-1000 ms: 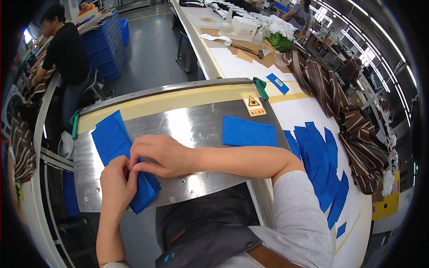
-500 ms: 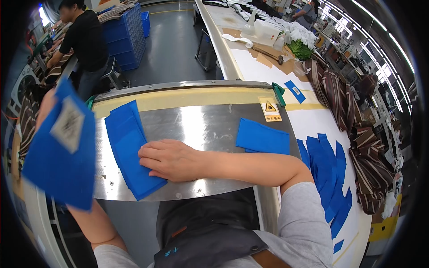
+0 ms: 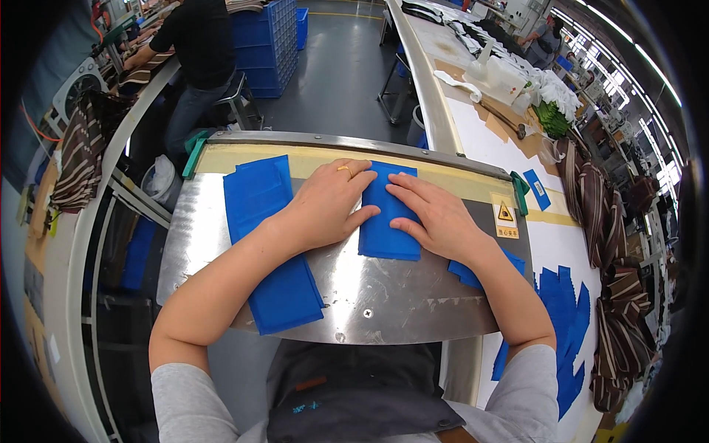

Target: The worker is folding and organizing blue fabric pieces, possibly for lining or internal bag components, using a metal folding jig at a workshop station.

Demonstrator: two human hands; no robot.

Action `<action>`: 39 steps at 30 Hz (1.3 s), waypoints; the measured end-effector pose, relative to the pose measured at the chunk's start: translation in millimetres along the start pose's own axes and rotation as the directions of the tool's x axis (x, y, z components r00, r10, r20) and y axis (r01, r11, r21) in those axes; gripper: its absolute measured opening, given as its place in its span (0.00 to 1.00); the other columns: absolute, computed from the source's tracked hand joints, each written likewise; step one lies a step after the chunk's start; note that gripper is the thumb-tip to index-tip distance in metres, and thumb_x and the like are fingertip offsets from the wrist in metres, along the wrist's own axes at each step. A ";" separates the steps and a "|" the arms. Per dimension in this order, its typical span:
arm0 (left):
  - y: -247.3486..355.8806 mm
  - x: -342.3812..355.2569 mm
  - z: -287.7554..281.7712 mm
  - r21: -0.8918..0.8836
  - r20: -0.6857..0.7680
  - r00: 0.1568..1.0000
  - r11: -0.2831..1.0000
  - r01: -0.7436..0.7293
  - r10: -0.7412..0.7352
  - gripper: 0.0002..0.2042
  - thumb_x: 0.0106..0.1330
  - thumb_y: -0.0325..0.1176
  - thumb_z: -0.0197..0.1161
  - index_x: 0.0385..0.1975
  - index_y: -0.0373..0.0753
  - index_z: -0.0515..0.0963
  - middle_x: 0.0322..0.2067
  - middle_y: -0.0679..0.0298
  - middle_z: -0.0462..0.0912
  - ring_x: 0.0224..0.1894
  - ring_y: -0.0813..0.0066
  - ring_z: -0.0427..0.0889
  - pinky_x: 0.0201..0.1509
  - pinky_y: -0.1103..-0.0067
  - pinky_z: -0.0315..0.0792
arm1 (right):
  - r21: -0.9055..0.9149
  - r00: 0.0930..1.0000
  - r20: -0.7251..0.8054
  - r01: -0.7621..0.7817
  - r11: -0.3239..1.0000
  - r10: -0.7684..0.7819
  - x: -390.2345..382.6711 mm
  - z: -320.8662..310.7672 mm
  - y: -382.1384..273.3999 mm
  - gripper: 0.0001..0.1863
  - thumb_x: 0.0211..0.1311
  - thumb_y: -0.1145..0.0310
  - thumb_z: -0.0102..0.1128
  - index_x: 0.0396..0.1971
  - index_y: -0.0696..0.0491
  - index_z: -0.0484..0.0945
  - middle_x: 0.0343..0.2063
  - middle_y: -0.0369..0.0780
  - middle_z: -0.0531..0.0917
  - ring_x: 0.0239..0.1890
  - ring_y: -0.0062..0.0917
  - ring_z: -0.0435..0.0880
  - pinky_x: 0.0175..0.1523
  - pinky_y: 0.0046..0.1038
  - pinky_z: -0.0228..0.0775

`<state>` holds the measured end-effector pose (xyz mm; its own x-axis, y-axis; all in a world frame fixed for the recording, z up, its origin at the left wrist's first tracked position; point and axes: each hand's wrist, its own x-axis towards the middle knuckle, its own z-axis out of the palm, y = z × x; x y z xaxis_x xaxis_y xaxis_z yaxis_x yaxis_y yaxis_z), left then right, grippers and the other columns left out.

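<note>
Now both hands rest on a flat blue cloth panel (image 3: 389, 229) in the middle of the metal worktop (image 3: 421, 317). Half a second earlier, the left hand was raised at the far left with a blue piece bearing a pale patch, and that spot on the metal was bare. The right hand, which was then lying on the blue cloth stack (image 3: 286, 303) at the left, has come across to the central panel. The stack is on the worktop in both moments, and the whole view has shifted, so things appear farther right.

The panel lies lengthwise between the two hands. The left hand (image 3: 329, 205) covers part of its left edge, fingertips near the far corner and thumb on the near side of them. The right hand (image 3: 442, 221) overlaps the right edge, its fingers and thumb reaching onto the upper face. Both hands are loosely open, thumbs apart from fingers, touching the cloth from above with nothing gripped between them.

The left forearm crosses over the stack. The right forearm partly hides another blue piece (image 3: 464, 275) near the worktop's right side. Beyond that, blue strips (image 3: 561, 299) lie loosely on a white surface, right of a yellow warning label (image 3: 505, 215).
</note>
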<state>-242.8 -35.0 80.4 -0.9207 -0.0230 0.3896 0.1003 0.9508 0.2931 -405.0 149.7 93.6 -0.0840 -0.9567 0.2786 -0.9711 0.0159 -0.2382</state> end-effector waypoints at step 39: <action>-6.3 12.9 11.8 0.169 0.087 0.993 0.984 0.063 -0.079 0.29 0.70 0.51 0.58 0.63 0.35 0.72 0.70 0.56 0.66 0.71 0.51 0.59 0.74 0.61 0.51 | -0.182 0.979 -0.079 -0.199 0.963 0.187 -7.1 5.9 16.9 0.33 0.67 0.48 0.59 0.61 0.59 0.72 0.64 0.46 0.73 0.66 0.38 0.71 0.70 0.37 0.63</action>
<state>-259.7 -37.6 73.2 -0.9550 -0.0709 0.2879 -0.0233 0.9859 0.1654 -419.5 155.0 82.1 -0.2814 -0.9109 0.3016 -0.9592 0.2581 -0.1153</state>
